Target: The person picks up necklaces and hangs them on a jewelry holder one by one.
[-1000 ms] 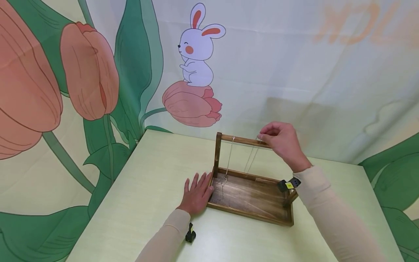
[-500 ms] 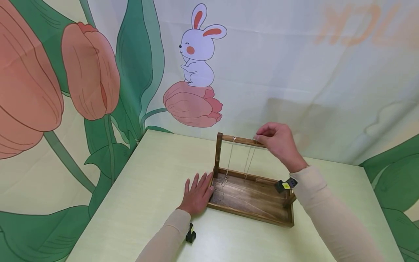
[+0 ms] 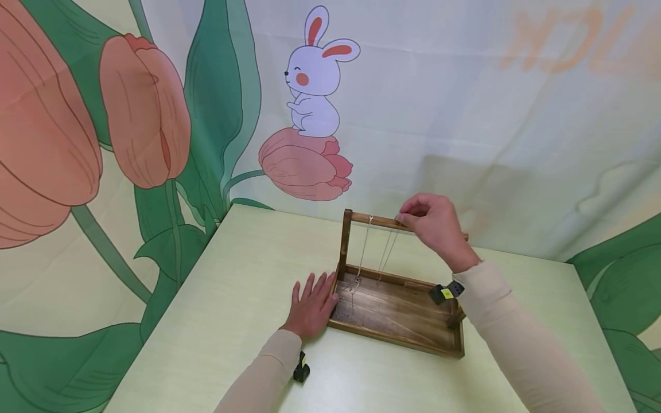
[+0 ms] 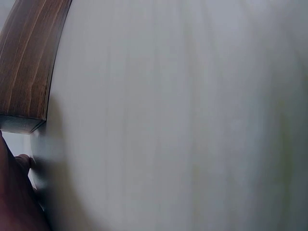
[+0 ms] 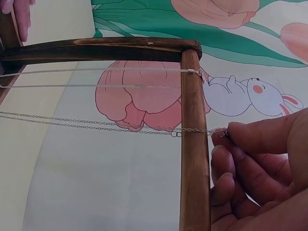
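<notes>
A dark wooden jewelry stand [image 3: 403,315] has a tray base and a raised crossbar [image 5: 195,144]. My right hand [image 3: 434,226] is at the crossbar, pinching the clasp end of a thin silver chain necklace [image 5: 219,132] between thumb and forefinger. Two strands of that chain run over the bar and hang down towards the tray. Further left, another necklace [image 3: 364,246] hangs from the bar, its lower end reaching the tray. My left hand [image 3: 310,310] lies with fingers spread on the table, thumb side against the tray's left edge. The left wrist view catches the stand's corner [image 4: 29,62].
The stand is on a pale table [image 3: 248,258] in front of a fabric backdrop printed with tulips and a white rabbit [image 3: 312,86]. An upright post [image 3: 345,244] holds the crossbar's left end. Black cameras are strapped to both wrists.
My right hand has slid a little to the left along the crossbar, bringing the pinched chain closer to the hanging necklace. My left hand has stayed beside the tray.
</notes>
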Demonstrator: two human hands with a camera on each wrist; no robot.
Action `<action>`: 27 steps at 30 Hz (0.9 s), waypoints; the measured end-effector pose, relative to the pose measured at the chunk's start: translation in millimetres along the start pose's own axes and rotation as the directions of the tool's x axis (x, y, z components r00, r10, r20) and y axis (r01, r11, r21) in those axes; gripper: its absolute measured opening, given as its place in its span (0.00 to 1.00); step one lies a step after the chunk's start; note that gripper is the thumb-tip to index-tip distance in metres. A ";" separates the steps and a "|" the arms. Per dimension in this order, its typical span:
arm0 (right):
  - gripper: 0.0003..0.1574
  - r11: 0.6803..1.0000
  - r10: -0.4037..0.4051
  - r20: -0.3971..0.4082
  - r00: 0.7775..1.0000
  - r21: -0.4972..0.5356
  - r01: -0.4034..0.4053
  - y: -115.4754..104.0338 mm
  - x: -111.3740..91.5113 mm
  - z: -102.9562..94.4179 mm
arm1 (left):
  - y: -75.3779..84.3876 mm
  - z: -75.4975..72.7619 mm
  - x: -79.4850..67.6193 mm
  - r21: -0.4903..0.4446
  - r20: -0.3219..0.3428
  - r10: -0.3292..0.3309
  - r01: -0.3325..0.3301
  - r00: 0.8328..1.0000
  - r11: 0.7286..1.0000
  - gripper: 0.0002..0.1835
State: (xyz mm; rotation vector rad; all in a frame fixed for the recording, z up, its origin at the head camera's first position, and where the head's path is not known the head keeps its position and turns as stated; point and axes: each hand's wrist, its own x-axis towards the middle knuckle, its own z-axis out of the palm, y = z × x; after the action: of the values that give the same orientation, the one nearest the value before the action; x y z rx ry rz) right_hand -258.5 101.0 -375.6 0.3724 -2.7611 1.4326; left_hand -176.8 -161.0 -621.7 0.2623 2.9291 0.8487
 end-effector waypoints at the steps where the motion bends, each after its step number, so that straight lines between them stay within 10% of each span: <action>1: 0.08 1.000 -0.002 0.001 1.000 -0.004 0.002 0.0 -0.2 0.4 | 0.1 -0.1 -0.1 0.000 0.000 0.000 0.000 1.000 1.000 0.34; 27: 0.03 0.988 -0.120 -0.074 0.990 -0.108 0.111 3.8 -11.3 2.5 | -2.1 1.4 1.2 -0.015 -0.006 0.006 -0.006 1.000 1.000 0.33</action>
State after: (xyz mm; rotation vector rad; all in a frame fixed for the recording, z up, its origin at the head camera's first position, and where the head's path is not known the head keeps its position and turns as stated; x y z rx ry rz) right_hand -248.1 103.4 -381.5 0.4536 -2.6879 1.2455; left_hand -178.0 -161.8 -624.1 0.2681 2.9278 0.8742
